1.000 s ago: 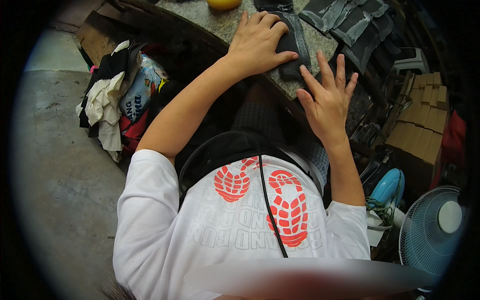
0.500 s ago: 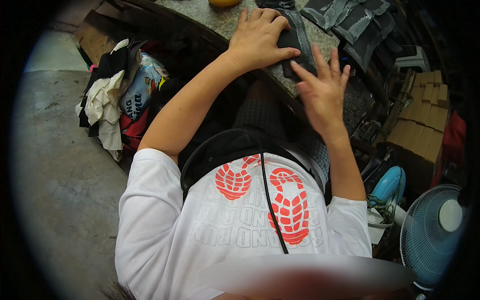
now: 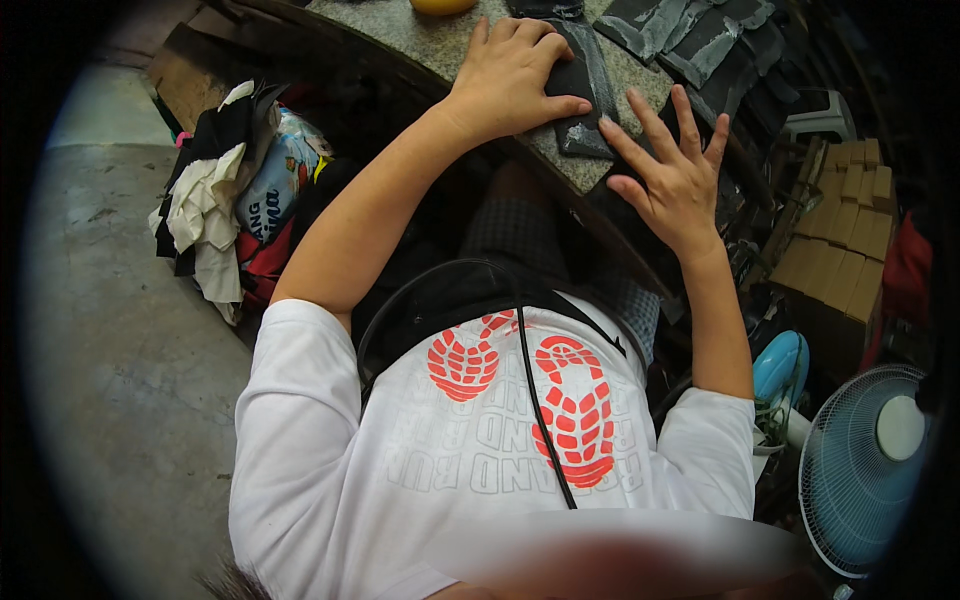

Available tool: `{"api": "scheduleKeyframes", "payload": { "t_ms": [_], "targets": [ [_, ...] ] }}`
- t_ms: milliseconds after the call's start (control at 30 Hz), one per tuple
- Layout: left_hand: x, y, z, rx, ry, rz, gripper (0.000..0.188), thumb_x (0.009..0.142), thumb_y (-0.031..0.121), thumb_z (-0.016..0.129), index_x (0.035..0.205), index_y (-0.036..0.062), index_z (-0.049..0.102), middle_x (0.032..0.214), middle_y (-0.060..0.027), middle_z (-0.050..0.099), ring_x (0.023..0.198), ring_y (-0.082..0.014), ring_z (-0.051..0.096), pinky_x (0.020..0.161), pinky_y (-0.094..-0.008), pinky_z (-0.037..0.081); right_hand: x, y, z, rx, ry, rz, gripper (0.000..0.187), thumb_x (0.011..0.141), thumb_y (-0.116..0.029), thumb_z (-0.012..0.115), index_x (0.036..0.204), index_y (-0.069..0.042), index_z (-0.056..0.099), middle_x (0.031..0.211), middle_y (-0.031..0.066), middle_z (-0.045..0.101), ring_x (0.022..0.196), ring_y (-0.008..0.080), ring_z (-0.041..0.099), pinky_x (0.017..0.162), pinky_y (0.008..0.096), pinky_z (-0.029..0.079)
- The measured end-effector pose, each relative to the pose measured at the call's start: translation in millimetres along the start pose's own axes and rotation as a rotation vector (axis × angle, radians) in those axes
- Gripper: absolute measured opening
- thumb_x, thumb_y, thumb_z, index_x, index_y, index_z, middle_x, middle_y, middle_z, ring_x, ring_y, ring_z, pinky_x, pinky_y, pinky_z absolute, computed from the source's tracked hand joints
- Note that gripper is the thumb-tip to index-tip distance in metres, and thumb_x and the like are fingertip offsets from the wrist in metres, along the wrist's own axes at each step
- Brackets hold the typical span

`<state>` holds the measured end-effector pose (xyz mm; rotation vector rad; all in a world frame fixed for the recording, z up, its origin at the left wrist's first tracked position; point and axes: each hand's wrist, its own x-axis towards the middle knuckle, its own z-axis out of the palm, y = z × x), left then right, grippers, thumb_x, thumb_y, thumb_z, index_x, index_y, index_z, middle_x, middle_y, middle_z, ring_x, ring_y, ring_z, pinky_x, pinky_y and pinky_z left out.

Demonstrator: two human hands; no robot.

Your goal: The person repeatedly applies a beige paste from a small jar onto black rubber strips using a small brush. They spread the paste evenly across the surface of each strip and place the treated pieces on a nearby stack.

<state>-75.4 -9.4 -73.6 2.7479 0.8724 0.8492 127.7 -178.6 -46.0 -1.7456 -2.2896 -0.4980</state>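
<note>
On a speckled stone-topped table (image 3: 405, 38) lies a dark flat piece (image 3: 583, 88), with a greyish-white smeared band along its right side. My left hand (image 3: 512, 80) rests over the left side of this piece, fingers spread and thumb stretched across it. Part of the piece is hidden under that hand. Just past its right edge, my right hand (image 3: 680, 175) hangs open and holds nothing. Its fingers are fanned out, with the index fingertip close to the piece. More dark pieces with greyish smears (image 3: 690, 50) overlap at the far right of the table.
A yellow rounded object (image 3: 442, 5) stands at the table's far edge. Bundled cloth (image 3: 210, 190) and a printed bag (image 3: 275, 185) are at the left. On the right are stacked brown cardboard pieces (image 3: 840, 225), a light-blue object (image 3: 780, 365) and a fan (image 3: 860, 470).
My right hand has moved right, away from the dark piece, and its fingers have spread wider. The piece's near end now shows more. My left hand stays on the piece.
</note>
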Motion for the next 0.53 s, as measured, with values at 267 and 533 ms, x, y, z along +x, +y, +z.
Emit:
{"api": "scheduleKeyframes", "payload": {
  "t_ms": [267,533],
  "targets": [
    [-1.2,1.6,-5.8,0.003,0.011,0.016,0.061,0.079,0.058,0.077,0.116,0.0111,0.068,0.128,-0.0075,0.06,0.125,-0.0315,0.051,0.111,-0.0501,0.033,1.5,11.6,-17.8,0.548,0.028,0.077,0.049,0.1,-0.064,0.046,0.109,-0.031,0.081,0.158,0.0009,0.048,0.153,0.0318,0.027,0.121,0.0645,-0.003],
    [-7.7,10.4,-22.1,0.015,-0.141,-0.004,0.058,0.084,0.055,0.075,0.124,0.0146,0.066,0.137,-0.0094,0.056,0.133,-0.0322,0.048,0.118,-0.0559,0.029,20.2,6.7,-15.4,0.574,-0.146,0.074,0.053,0.099,-0.063,0.047,0.106,-0.024,0.082,0.158,0.0043,0.047,0.154,0.033,0.024,0.123,0.0635,0.003]
  ]
}}
